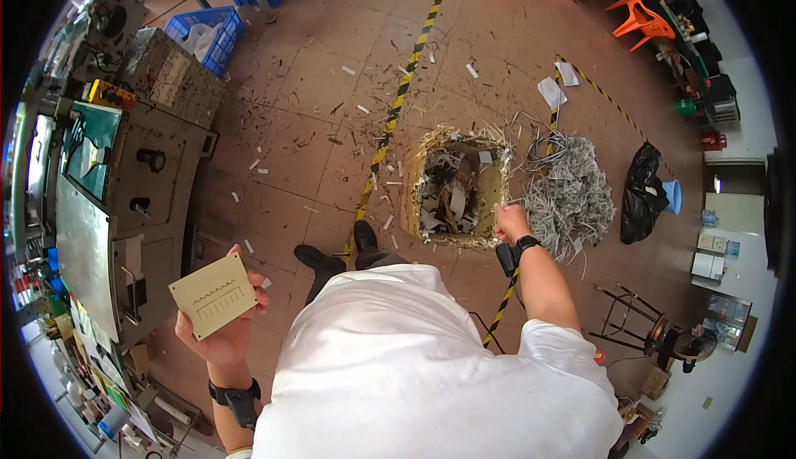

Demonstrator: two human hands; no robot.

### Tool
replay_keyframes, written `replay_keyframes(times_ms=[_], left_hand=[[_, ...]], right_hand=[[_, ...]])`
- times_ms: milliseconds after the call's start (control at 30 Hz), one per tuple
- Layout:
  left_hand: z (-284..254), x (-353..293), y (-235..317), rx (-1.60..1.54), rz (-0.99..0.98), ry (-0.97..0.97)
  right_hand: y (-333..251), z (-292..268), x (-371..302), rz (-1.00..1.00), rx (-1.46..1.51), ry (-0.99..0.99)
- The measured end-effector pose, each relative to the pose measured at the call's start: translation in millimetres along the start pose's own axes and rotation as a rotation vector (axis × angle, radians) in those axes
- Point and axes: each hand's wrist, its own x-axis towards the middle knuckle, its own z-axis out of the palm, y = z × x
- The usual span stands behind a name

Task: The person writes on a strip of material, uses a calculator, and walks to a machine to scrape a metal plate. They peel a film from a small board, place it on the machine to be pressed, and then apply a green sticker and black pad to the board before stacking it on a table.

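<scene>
In my left hand (222, 336) is a flat beige rectangular plate (217, 295), with small holes at its corners and rows of dark slots and wavy marks on its face. The thumb and fingers grip it by its edges, left of my body. My right hand (512, 223) is closed at the near right rim of a worn square basket (504, 189). Whatever those fingers hold, if anything, is too small to tell. Dark scraps and paper strips (452, 189) lie inside the basket. Right beside it spreads a heap of grey shredded strips (572, 189).
A machine with a metal top (87, 239) and knobs stands at the left. Behind it is a blue crate (224, 40). Scraps litter the tiled floor, crossed by yellow-black tape (404, 86). At the right are a black bag (643, 198), a stool (655, 335) and an orange chair (638, 21).
</scene>
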Motion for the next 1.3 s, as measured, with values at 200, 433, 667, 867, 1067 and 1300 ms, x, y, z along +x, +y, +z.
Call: replay_keyframes(times_ms=[200, 433, 667, 867, 1067, 1300], left_hand=[[-0.7, -4.6, -1.6, -0.018, -0.002, 0.003], [-2.2, -3.2, -0.8, -0.041, -0.027, 0.006], [-0.8, 0.5, 13.1, -0.323, -0.134, 0.072], [-36.1, -20.1, 13.4, -0.442, 0.115, 0.021], [-82.2, -58.0, 30.3, -0.257, 0.365, 0.143], [-197.7, -152.7, 100.4, 0.845, 0.604, 0.876]], right_hand=[[-26.3, -3.3, -21.1, 0.055, -0.076, 0.092], [7.4, 4.9, 10.7, -0.115, 0.047, 0.186], [43.8, 4.4, 73.9, -0.418, -0.272, 0.306], [-79.4, 50.2, 46.5, -0.623, -0.170, -0.034], [-239.0, 132.2, -46.6, -1.134, -0.389, -0.140], [-367.7, 230.4, -240.4, -1.593, -0.234, -0.450]])
